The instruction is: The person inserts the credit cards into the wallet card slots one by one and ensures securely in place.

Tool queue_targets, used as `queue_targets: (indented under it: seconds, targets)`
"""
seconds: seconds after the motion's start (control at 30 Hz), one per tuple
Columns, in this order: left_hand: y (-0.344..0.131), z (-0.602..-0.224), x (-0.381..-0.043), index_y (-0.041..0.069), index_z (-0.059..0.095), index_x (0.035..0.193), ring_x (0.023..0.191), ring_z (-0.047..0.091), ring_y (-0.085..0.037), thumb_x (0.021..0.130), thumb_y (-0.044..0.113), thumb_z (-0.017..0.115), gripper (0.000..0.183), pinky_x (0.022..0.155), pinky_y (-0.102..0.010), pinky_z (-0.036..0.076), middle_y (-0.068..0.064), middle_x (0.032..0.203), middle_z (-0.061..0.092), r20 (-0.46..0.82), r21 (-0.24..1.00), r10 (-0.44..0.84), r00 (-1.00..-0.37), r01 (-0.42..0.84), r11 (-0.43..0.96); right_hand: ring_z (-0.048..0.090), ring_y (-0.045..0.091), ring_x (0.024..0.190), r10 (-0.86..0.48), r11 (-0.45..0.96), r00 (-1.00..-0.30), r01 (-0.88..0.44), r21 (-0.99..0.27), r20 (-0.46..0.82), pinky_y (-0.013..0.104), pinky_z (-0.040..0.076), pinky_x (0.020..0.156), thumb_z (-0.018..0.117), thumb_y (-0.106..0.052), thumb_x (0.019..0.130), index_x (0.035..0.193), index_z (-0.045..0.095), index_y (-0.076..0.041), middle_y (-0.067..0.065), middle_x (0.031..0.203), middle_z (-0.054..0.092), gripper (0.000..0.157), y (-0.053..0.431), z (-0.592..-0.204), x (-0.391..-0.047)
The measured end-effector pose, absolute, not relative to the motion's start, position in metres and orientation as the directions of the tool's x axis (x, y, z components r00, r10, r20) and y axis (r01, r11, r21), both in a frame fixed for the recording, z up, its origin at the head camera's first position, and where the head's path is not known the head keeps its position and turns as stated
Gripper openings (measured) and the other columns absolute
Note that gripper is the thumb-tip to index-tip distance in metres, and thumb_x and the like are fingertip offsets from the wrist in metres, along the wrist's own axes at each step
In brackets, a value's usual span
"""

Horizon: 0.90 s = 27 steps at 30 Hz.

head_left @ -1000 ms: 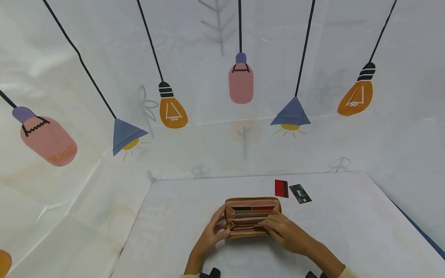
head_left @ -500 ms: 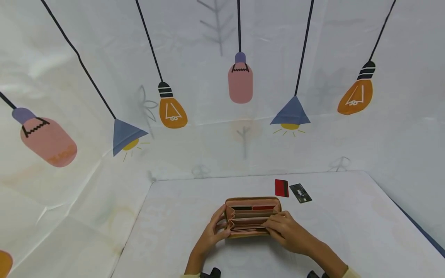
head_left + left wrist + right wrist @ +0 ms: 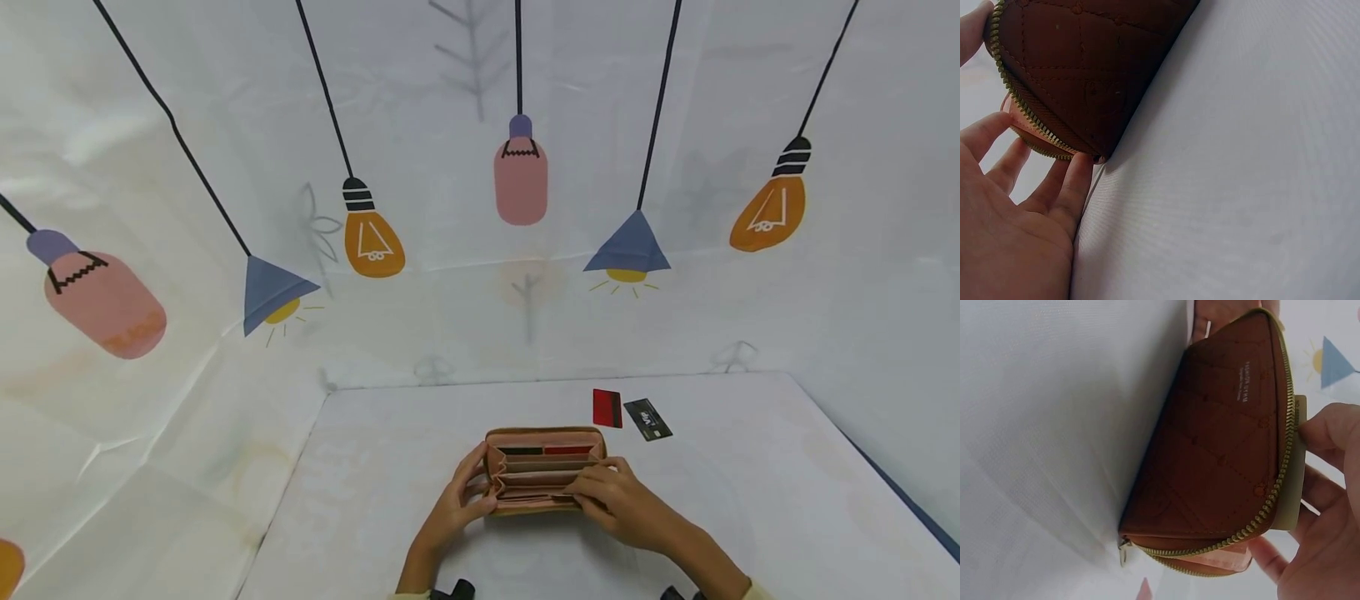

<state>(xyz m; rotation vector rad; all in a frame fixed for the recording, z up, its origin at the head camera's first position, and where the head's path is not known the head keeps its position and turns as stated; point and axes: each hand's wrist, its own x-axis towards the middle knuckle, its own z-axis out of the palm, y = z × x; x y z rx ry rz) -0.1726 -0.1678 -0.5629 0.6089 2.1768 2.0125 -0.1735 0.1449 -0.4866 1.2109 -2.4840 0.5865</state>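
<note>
A brown quilted zip wallet (image 3: 546,437) stands open on the white table, its pink inner pockets facing up. In its far slots sit a dark card (image 3: 521,451) and a red card (image 3: 567,450). My left hand (image 3: 454,504) holds the wallet's left end, thumb at the near side and fingers spread along the gold zip (image 3: 1035,120). At the right end, my right hand (image 3: 617,505) pinches a yellowish-beige card (image 3: 1291,499) between thumb and fingers. That card sticks out above the wallet's near edge, and its lower part is hidden inside.
Past the wallet's right end, a red card (image 3: 607,408) with a dark stripe and a black card (image 3: 648,419) lie flat on the table (image 3: 375,467). A white sheet printed with lamps (image 3: 521,179) hangs behind and to the left.
My right hand's fingers have shifted slightly at the wallet's right end, with the card still in them. The left hand, the wallet and the two loose cards have stayed in place.
</note>
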Motion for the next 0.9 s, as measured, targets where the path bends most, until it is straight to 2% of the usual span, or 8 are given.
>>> queue_targets:
  seconds: [0.13,0.37,0.47,0.63,0.77,0.83,0.9]
  targets:
    - [-0.168,-0.565,-0.172,0.021,0.021,0.161,0.143,0.030,-0.040,0.095,0.010,0.065,0.080,0.109,-0.034,0.042,-0.013,0.166,0.014,0.182,0.978,0.367,-0.912,0.207,0.029,0.062,-0.001,0.094,-0.684,0.549,-0.587,-0.805,-0.223,0.432,0.050,0.044,0.089,0.075,-0.010,0.085,0.103,0.076,-0.023,-0.019,0.099,0.068,0.022,0.145,-0.487,-0.172]
    - [-0.169,-0.566,-0.173,0.019,0.020,0.161,0.142,0.031,-0.042,0.095,0.007,0.064,0.080,0.108,-0.034,0.043,-0.014,0.166,0.014,0.209,0.970,0.373,-0.904,0.239,0.036,0.059,-0.002,0.088,-0.743,0.506,-0.497,-0.856,-0.111,0.449,0.049,0.046,0.089,0.080,-0.011,0.080,0.110,0.077,-0.026,-0.018,0.095,0.067,0.033,0.144,-0.489,-0.174]
    - [-0.169,-0.565,-0.174,0.020,0.020,0.161,0.142,0.031,-0.041,0.096,0.007,0.064,0.080,0.108,-0.033,0.043,-0.013,0.166,0.013,0.215,0.968,0.375,-0.902,0.247,0.040,0.061,-0.001,0.090,-0.753,0.495,-0.484,-0.863,-0.102,0.446,0.048,0.048,0.089,0.080,-0.012,0.081,0.111,0.077,-0.024,-0.016,0.097,0.069,0.033,0.143,-0.489,-0.175]
    - [-0.169,-0.565,-0.174,0.020,0.020,0.161,0.142,0.031,-0.041,0.096,0.008,0.064,0.080,0.108,-0.034,0.043,-0.013,0.166,0.014,0.212,0.969,0.375,-0.902,0.244,0.039,0.063,0.000,0.094,-0.726,0.499,-0.521,-0.848,-0.178,0.449,0.050,0.045,0.090,0.079,-0.012,0.083,0.107,0.077,-0.024,-0.017,0.100,0.070,0.028,0.144,-0.488,-0.175]
    - [-0.169,-0.566,-0.174,0.020,0.021,0.161,0.141,0.033,-0.041,0.096,0.009,0.064,0.079,0.107,-0.034,0.044,-0.014,0.166,0.015,0.214,0.966,0.369,-0.905,0.252,0.057,0.055,0.011,0.103,-0.642,0.554,-0.579,-0.803,-0.218,0.502,0.046,0.041,0.089,0.082,-0.017,0.081,0.105,0.077,-0.025,-0.011,0.107,0.066,0.025,0.145,-0.492,-0.176]
    - [-0.169,-0.566,-0.174,0.019,0.021,0.161,0.140,0.034,-0.042,0.096,0.008,0.064,0.079,0.107,-0.034,0.045,-0.015,0.166,0.015,0.221,0.963,0.369,-0.903,0.262,0.062,0.049,0.019,0.112,-0.576,0.609,-0.635,-0.754,-0.247,0.515,0.046,0.039,0.091,0.085,-0.023,0.079,0.111,0.075,-0.022,-0.001,0.117,0.062,0.034,0.146,-0.496,-0.176]
    - [-0.169,-0.566,-0.174,0.018,0.021,0.161,0.140,0.034,-0.042,0.096,0.008,0.064,0.079,0.107,-0.034,0.045,-0.015,0.166,0.015,0.223,0.963,0.367,-0.903,0.262,0.059,0.044,0.027,0.120,-0.505,0.661,-0.704,-0.687,-0.302,0.499,0.051,0.037,0.095,0.087,-0.028,0.076,0.123,0.069,-0.018,0.007,0.129,0.055,0.052,0.147,-0.500,-0.177]
